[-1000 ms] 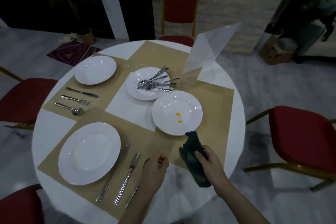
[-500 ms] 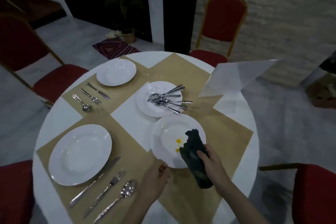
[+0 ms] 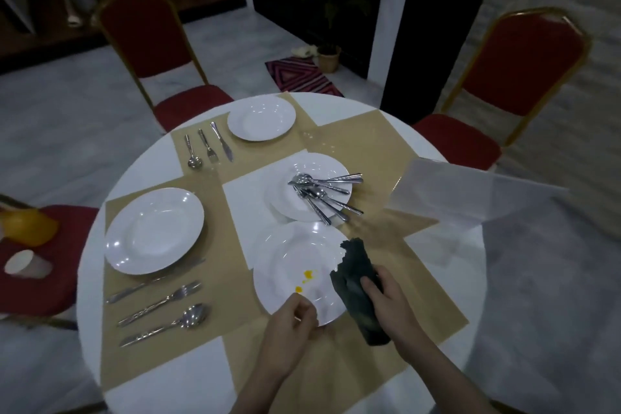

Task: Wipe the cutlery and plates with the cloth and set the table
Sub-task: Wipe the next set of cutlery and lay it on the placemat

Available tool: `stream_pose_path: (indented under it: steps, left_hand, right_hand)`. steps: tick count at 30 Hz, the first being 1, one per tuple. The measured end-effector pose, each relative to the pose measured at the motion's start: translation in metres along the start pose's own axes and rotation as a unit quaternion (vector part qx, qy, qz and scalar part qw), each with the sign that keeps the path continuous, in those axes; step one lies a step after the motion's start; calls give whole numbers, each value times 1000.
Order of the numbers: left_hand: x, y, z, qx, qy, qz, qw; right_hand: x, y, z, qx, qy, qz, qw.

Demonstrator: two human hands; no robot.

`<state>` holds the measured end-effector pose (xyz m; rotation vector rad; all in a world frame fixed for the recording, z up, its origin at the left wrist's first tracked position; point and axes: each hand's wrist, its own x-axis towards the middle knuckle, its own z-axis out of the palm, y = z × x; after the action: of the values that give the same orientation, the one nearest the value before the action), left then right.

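Observation:
A white plate with two orange stains lies on the tan mat near me. My left hand pinches its near rim. My right hand grips a dark rolled cloth whose upper end rests on the plate's right edge. Behind it a second plate holds a pile of loose cutlery. Two places are laid: a large plate with knife, fork and spoon at the left, and a smaller plate with its cutlery at the far side.
The round white table carries tan mats. A clear folded stand sits at its right edge. Red chairs surround the table; the left one holds a paper cup and an orange object.
My left hand has reached the stained plate's near rim and taken hold of it. The cloth in my right hand has stayed at the plate's right edge. My view has swung round the table.

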<state>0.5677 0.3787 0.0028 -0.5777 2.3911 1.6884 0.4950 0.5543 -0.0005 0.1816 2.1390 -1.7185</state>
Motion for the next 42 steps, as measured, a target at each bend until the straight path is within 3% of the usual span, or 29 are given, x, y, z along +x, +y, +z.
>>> stream_pose_path:
  steps: [4, 13, 24, 29, 36, 42]
  left_hand:
    - [14, -5, -4, -26, 27, -24, 999]
    - [60, 10, -4, -12, 14, -33, 999]
    - [128, 32, 20, 111, 40, -9, 993]
    - [186, 54, 27, 140, 73, -17, 987]
    - [276, 89, 50, 299, 79, 68, 949]
    - [324, 89, 61, 488, 49, 74, 868]
  right_hand:
    - [15, -5, -1, -21, -10, -7, 1000]
    - [46, -15, -5, -42, 17, -14, 999]
    - [117, -13, -3, -14, -3, -3, 1000]
    - [146, -8, -16, -42, -48, -15, 998]
    - [158, 5, -40, -51, -81, 26, 995]
    - [156, 8, -46, -60, -118, 29, 991]
